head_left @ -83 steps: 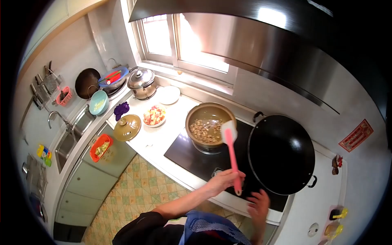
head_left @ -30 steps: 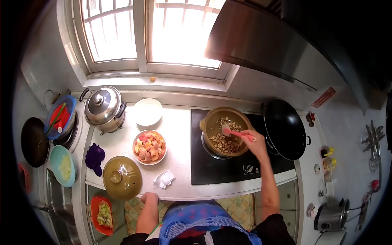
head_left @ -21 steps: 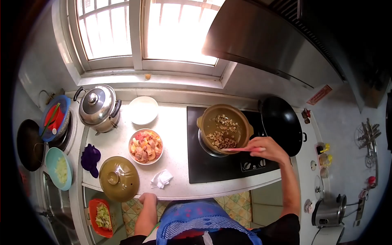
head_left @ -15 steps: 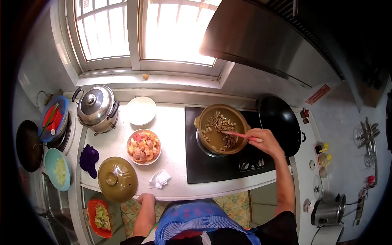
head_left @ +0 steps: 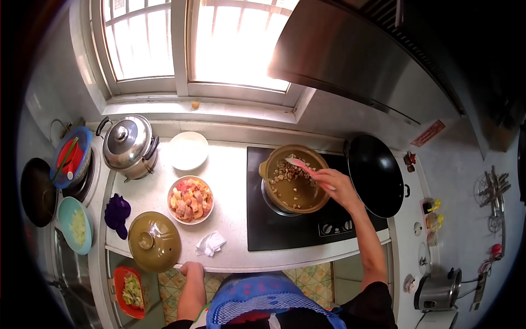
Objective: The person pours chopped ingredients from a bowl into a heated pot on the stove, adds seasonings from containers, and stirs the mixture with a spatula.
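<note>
My right hand [head_left: 335, 185] is closed around the handle of a pink spatula [head_left: 300, 164], whose head is over the chopped brown pieces in a brown clay pot [head_left: 301, 194]. The pot sits on the black cooktop [head_left: 263, 236]. My left hand [head_left: 192, 268] rests at the counter's front edge, its fingers curled and partly hidden, beside the brown pot lid [head_left: 159, 241]. Behind the lid stands a bowl of raw meat pieces [head_left: 190, 200]. A crumpled white cloth [head_left: 211, 243] lies to its lower right.
A large black wok [head_left: 375, 175] stands right of the clay pot. At the back left are a steel pot [head_left: 129, 145] and a white plate [head_left: 189, 150]. A purple cloth [head_left: 116, 214], a turquoise bowl [head_left: 76, 225] and an orange basket [head_left: 129, 292] are farther left.
The view has swung down over the counter. My right hand took over the spatula from my left and now has it toward the pot's back; the pieces have shifted. My left hand moved to the counter edge.
</note>
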`<control>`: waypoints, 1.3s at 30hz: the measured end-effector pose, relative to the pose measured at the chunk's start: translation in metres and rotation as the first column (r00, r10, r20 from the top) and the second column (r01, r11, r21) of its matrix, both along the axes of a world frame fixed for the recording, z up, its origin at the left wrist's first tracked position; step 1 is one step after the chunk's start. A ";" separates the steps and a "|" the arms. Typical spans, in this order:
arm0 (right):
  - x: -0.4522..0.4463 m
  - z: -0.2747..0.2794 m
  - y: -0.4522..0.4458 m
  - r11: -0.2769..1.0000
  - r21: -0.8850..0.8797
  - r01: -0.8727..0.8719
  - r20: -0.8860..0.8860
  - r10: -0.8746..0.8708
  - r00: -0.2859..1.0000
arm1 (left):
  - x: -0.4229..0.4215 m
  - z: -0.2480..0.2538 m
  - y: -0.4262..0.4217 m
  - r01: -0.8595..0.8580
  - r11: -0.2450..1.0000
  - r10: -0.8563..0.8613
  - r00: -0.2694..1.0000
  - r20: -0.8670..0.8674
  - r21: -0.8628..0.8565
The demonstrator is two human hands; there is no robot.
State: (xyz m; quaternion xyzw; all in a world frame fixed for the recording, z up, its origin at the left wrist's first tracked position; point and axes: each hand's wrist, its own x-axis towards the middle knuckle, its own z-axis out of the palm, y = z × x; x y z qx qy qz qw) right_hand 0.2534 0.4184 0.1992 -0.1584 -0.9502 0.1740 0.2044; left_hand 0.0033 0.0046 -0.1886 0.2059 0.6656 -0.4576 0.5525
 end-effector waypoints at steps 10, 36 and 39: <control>0.019 -0.018 -0.037 0.953 0.221 0.206 0.331 -0.273 0.903 | 0.002 0.027 0.005 -0.005 1.000 0.005 1.000 0.022 0.029; -0.008 -0.043 0.000 0.931 -0.216 0.294 -0.180 -0.334 0.925 | 0.005 0.060 0.012 -0.136 0.984 0.141 0.989 -0.037 0.115; -0.008 -0.037 -0.024 0.973 -0.218 0.079 -0.094 -0.101 0.990 | 0.003 0.044 0.009 -0.077 0.993 0.078 0.997 -0.007 0.092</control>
